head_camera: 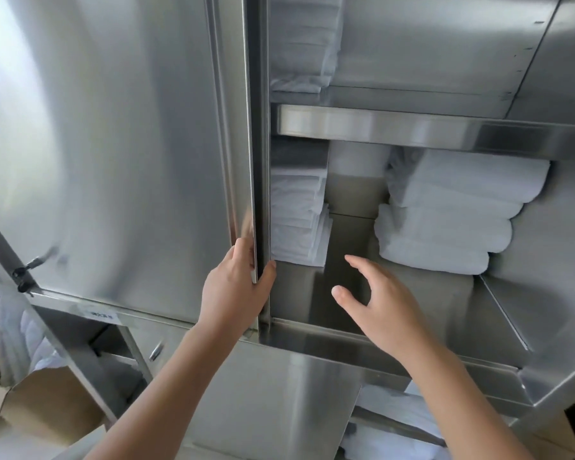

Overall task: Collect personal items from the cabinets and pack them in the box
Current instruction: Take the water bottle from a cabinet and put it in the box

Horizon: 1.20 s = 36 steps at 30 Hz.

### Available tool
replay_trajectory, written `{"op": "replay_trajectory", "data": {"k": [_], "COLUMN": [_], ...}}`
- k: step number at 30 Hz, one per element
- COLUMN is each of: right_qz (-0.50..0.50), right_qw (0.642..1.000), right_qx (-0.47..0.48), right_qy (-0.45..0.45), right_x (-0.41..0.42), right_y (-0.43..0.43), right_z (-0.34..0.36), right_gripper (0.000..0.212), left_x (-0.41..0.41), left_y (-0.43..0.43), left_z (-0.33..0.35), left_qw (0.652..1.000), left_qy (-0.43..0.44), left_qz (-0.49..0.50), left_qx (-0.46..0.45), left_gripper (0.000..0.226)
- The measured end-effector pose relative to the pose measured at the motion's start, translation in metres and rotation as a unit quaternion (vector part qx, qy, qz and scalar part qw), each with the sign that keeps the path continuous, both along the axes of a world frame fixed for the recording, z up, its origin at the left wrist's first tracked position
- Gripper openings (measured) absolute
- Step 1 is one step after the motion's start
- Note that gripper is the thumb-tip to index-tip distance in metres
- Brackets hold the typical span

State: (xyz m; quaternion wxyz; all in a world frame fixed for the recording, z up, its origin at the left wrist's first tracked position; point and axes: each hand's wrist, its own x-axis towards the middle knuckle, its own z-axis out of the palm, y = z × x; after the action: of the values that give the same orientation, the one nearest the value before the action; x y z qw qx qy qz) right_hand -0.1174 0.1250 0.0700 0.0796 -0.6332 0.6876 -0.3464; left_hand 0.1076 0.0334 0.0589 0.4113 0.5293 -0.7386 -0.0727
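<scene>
Inside cabinet [551,227], on lower shelf [399,303]: towels [452,220] stacked at right, folded sheets [296,227] at left, just behind door [113,144] edge. On upper shelf [395,122]: more sheets [299,44] at left. Below left: box [40,403].

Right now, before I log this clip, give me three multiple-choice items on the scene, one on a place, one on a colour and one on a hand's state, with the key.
1. Where is the cardboard box?
A. at the lower left of the view
B. on the top shelf
C. in the right hand

2. What colour are the folded towels on the middle shelf?
A. red
B. white
C. black

3. What is the left hand doing?
A. hanging idle
B. gripping the cabinet door by its edge
C. holding a towel

Key:
1 A, the box shows low at the left, below the open door.
2 B, the whole stack is white.
3 B, its fingers and thumb curl round the door's edge.
</scene>
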Motion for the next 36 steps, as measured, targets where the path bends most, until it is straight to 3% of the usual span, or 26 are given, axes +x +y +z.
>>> {"op": "replay_trajectory", "data": {"k": [3, 7, 14, 23, 36], "right_qz": [-0.019, -0.044, -0.064, -0.051, -0.117], "right_qw": [1.000, 0.999, 0.998, 0.998, 0.993], "right_qx": [0.009, 0.006, 0.006, -0.020, -0.029], "right_qy": [-0.012, -0.017, -0.013, -0.009, 0.003], "right_x": [-0.005, -0.021, -0.055, -0.089, -0.170], "right_y": [0.006, 0.017, 0.031, 0.062, 0.139], "right_z": [-0.006, -0.003, 0.003, 0.014, 0.021], "right_gripper": [0.061, 0.063, 0.065, 0.061, 0.064], "left_x": [-0.002, -0.003, -0.014, -0.073, -0.187], "left_y": [-0.004, -0.011, -0.007, 0.032, 0.092], "left_z": [0.000, 0.001, -0.001, -0.003, -0.009], "left_qw": [1.000, 1.000, 0.999, 0.999, 0.990], "left_qy": [0.014, 0.013, 0.023, 0.019, 0.032], "left_qz": [-0.010, 0.003, 0.018, -0.039, -0.135], "left_qx": [-0.012, -0.021, -0.021, -0.001, 0.035], "left_gripper": [0.045, 0.029, 0.032, 0.030, 0.055]}}
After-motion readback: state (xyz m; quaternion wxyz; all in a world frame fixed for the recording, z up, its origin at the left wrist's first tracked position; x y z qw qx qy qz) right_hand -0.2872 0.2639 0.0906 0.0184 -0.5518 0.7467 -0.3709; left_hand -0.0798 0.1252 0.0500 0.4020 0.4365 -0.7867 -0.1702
